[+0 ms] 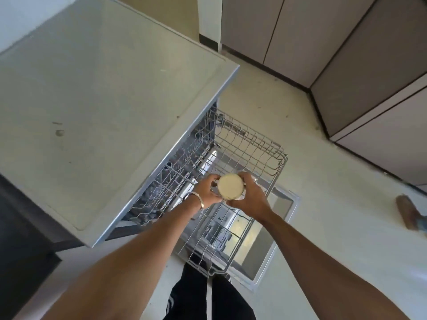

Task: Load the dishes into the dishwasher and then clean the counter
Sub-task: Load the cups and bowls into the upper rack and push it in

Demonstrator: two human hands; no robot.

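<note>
A cream-coloured cup [231,186], seen end-on as a round pale disc, is held upside down over the pulled-out upper wire rack [258,144] of the dishwasher. My left hand [208,190] grips its left side, with a metal bangle on the wrist. My right hand [248,195] curls round its right side. The rack holds no dishes that I can see. Below it the open dishwasher door [284,204] lies flat. The pale counter [97,93] fills the upper left, with small marks and crumbs on it.
Cabinet doors [369,65] line the far side and right of the light floor [323,181]. A brown block-like object [407,213] lies on the floor at the right edge. My dark trousers [203,296] show at the bottom, close to the rack's near corner.
</note>
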